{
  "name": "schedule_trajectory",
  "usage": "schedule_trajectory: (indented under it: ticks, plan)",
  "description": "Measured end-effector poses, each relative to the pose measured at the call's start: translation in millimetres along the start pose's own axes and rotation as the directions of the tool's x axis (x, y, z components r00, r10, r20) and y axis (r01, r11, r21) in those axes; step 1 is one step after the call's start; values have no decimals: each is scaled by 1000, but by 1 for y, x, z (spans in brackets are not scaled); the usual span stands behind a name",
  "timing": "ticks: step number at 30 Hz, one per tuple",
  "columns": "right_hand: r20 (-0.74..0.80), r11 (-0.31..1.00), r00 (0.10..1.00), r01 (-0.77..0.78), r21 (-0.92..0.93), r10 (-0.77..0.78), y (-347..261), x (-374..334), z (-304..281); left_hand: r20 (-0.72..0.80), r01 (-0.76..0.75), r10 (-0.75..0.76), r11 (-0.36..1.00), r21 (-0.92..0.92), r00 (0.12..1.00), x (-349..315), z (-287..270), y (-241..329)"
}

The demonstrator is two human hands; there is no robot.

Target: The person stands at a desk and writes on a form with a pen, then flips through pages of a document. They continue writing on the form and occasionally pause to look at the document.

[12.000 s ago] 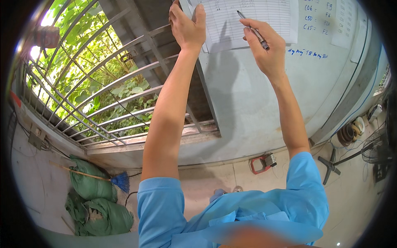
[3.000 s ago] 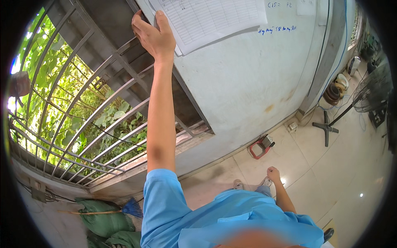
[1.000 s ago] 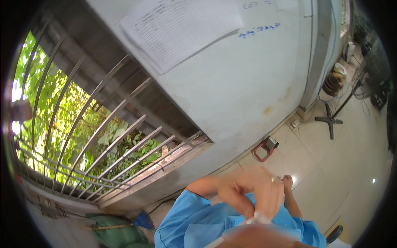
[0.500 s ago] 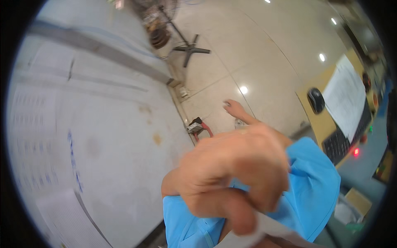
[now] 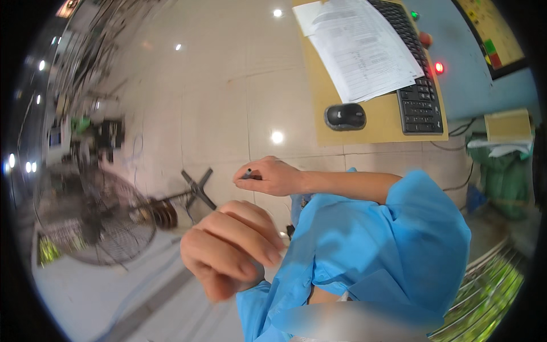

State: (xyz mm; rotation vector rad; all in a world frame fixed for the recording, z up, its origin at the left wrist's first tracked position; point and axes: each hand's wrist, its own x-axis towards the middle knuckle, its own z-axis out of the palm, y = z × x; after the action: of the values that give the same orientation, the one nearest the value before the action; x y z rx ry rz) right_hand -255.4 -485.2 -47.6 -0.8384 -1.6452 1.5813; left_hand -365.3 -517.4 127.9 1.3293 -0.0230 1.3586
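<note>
Across the middle, my right hand (image 5: pixel 272 175) is held out over the floor on a bare forearm from a blue sleeve. Its fingers are closed around a dark pen (image 5: pixel 248 174), of which only a short end shows. My left hand (image 5: pixel 233 245) is raised close to the head camera, lower left of the right hand. Its fingers are curled in toward the palm, and whatever they may hold is hidden. My blue shirt (image 5: pixel 353 239) fills the lower middle. A blurred pale edge (image 5: pixel 353 322) lies very near the camera at the bottom.
At upper right, a tan board (image 5: pixel 387 122) carries a black mouse (image 5: pixel 345 117), printed sheets (image 5: pixel 364 51) and a black keyboard (image 5: pixel 420 108). A red light (image 5: pixel 439 67) glows beside it. A standing fan (image 5: pixel 94 216) is at left. Green bags (image 5: pixel 501 176) sit at right.
The view has swung, bringing the board with mouse and keyboard to the top and the fan to the left. My left hand has moved away from the camera, leftward in view.
</note>
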Motion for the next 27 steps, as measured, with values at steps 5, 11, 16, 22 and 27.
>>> schedule_trajectory:
  ticks: [5,11,16,22,27]
  plan:
    - [-482,961,849,96,-260,-215,-35,17,-52,-104,196,-171,921,335,980,21,-128,7]
    - [-848,938,480,-127,-322,-226,-83,6,-105,-71,377,-381,841,388,922,96,-235,-68]
    - [-962,799,170,-536,-271,-212,-88,-34,-111,99,499,-689,609,616,718,181,-231,-220]
    - [-942,649,14,-721,-242,-336,-69,-44,-119,243,45,-692,369,928,679,255,-247,-379]
    - [-958,707,44,-665,-241,-285,-70,-1,-139,252,204,-681,514,833,687,278,-257,-411]
